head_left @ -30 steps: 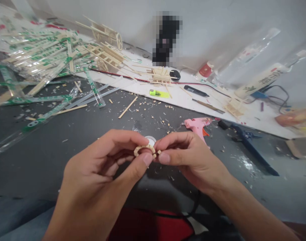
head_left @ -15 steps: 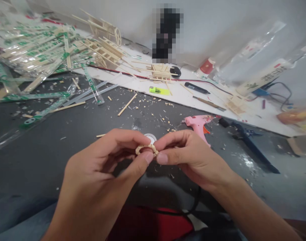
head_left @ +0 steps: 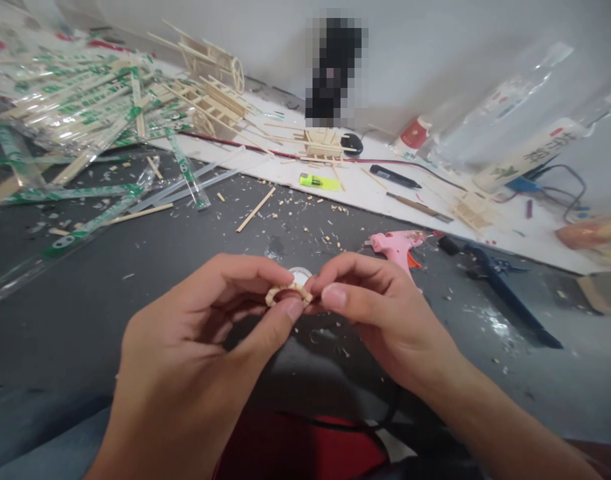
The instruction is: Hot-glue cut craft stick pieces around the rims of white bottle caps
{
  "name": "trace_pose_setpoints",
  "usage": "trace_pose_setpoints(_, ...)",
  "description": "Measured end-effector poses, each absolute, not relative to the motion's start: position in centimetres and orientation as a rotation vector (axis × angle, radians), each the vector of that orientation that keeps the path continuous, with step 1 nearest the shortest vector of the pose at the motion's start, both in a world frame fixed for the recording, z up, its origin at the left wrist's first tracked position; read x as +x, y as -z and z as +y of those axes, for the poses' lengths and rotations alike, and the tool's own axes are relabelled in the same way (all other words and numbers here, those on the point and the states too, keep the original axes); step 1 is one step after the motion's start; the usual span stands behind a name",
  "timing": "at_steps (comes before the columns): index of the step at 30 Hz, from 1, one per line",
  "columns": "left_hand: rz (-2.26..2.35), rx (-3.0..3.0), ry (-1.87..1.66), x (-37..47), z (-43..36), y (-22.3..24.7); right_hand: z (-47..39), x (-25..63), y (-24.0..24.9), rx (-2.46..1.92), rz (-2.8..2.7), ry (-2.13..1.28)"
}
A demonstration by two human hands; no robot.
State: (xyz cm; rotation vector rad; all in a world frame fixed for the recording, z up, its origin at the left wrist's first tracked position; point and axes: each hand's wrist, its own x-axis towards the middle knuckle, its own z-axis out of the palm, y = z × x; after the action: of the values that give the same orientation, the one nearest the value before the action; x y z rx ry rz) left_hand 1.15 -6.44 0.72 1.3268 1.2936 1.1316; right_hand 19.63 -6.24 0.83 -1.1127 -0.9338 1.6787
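In the head view, nearer the wearer and left of the pink glue gun, the left hand pinches a curved wooden piece while the right hand meets its end, grip unclear, so uneven squeezing could crack its small joints.

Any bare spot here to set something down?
Barest dark tabletop: left of the left hand, below green-printed clear plastic wrappers; also, with crumbs, between right forearm and long dark-blue tool. Crowded: heaped plastic-wrapped sticks and the white board with pale wooden models.
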Motion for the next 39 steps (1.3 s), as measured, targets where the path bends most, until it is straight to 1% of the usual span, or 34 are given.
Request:
trace_pose_setpoints(10,1.395,1.324,-1.075,1.5,-6.2,-1.5,-6.6,19.5,-0.7,-1.221,-0.991,-1.629)
trace_pose_setpoints(30,1.387,1.200,-1.070,1.7,-6.3,-1.0,-6.0,20.0,-1.5,-1.358,-1.121,-1.609)
trace_pose_setpoints(39,1.451,1.257,-1.037,1.4,-6.5,-0.3,-5.6,20.2,-1.8,-1.420,-1.189,-1.606)
